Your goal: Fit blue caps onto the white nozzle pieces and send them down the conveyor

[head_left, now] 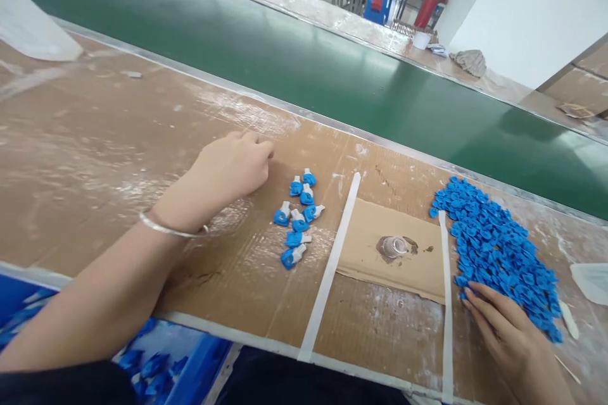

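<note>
My left hand (237,163) is over the table left of a small group of blue-and-white plastic parts (299,221). Its fingers curl downward, and whatever they may hold is hidden. At the lower left edge of a big pile of small blue plastic pieces (494,240), my right hand (506,326) pinches one blue piece (464,295) between its fingertips. Between the hands lies a flat cardboard sheet (370,266), flanked by two white tape strips. A small clear cup (394,246) stands on the sheet, with dark wet stains around it.
A green conveyor belt (304,57) runs behind the cardboard-covered table (95,158). Below the front edge at left is a blue bin (202,361) holding more blue parts. A translucent tray (591,281) and a pale stick-like tool (569,321) lie at right. White plastic (33,28) juts in at upper left.
</note>
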Motion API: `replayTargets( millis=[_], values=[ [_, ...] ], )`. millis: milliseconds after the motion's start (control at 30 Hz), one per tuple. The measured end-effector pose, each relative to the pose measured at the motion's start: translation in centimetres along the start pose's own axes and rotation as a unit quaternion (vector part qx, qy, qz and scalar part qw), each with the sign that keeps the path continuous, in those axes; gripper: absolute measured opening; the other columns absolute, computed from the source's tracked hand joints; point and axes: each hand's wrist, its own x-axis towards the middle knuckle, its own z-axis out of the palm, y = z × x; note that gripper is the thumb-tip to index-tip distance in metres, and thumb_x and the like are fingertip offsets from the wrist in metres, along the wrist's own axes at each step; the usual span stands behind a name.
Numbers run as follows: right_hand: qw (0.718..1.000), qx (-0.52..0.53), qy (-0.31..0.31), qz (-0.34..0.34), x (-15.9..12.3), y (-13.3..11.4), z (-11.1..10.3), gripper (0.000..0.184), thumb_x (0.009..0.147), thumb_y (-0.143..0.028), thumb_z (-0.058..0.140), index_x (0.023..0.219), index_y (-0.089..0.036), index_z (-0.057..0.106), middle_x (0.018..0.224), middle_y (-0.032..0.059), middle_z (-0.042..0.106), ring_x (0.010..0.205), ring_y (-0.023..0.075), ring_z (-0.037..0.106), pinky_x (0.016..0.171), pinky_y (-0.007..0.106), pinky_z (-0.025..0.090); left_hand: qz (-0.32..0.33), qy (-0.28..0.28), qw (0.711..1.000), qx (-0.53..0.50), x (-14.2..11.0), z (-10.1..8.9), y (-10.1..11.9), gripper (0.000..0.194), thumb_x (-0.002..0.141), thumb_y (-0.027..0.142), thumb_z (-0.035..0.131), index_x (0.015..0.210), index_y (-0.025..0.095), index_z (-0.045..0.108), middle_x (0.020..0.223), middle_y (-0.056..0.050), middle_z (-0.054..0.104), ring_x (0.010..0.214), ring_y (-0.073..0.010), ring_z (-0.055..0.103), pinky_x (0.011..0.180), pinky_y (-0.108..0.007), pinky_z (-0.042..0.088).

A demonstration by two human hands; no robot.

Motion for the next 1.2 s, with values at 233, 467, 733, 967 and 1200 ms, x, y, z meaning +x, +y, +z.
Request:
replayTargets(
  millis=[233,467,733,967,1200],
  values=[
    [0.998,-0.032,0.009,-0.059,0.8,0.7,0.1,0.040,0.100,-0.022,0.036,0.098,-0.024,0.076,0.105,0.0050,0.075,0.097,0.0204,0.072,0.080,0.033,0.061,0.055,0.045,0.989,-0.126,1.3,1.7,0.5,0.032,0.092,0.030,0.040,0.094,0.015,0.068,0.098,-0.013,0.068,0.098,-0.0290,0.063,0.090,-0.043,0.049],
    [0.994,0.051,0.041,0.083,6.8,-2.6,-3.5,0.030,0.098,-0.046,0.051,0.110,-0.024,0.065,0.099,0.0037,0.074,0.084,0.0178,0.073,0.073,0.027,0.060,0.263,0.031,0.940,-0.214,1.6,3.0,2.6,0.054,0.076,0.000,0.037,0.116,0.018,0.067,0.125,-0.009,0.065,0.116,-0.0208,0.058,0.101,-0.035,0.046],
    [0.990,0.131,0.039,-0.031,15.8,-5.4,-1.8,0.031,0.095,-0.025,0.056,0.127,-0.023,0.058,0.106,0.0079,0.074,0.095,0.0227,0.070,0.083,0.038,0.057,0.246,0.033,0.965,-0.087,1.8,3.2,1.9,0.029,0.086,0.007,0.042,0.098,0.013,0.068,0.099,-0.014,0.067,0.090,-0.0251,0.064,0.080,-0.037,0.053],
    [0.953,0.288,0.085,0.038,16.1,-6.7,-2.7,0.034,0.090,-0.018,0.065,0.122,-0.026,0.062,0.110,0.0061,0.073,0.103,0.0209,0.068,0.090,0.037,0.056,0.087,0.004,0.835,-0.544,-0.4,-0.2,4.4,0.025,0.087,0.032,0.057,0.105,0.016,0.066,0.089,-0.006,0.067,0.074,-0.0168,0.062,0.068,-0.029,0.051],
    [0.776,0.579,0.141,0.204,15.3,-9.5,-2.5,0.028,0.088,-0.021,0.069,0.115,-0.030,0.068,0.107,0.0029,0.076,0.099,0.0174,0.072,0.088,0.031,0.060,0.049,-0.334,0.404,-0.850,-5.0,-0.7,10.4,0.032,0.079,0.038,0.074,0.101,0.016,0.070,0.077,-0.002,0.068,0.067,-0.0122,0.064,0.055,-0.022,0.046]
  ],
)
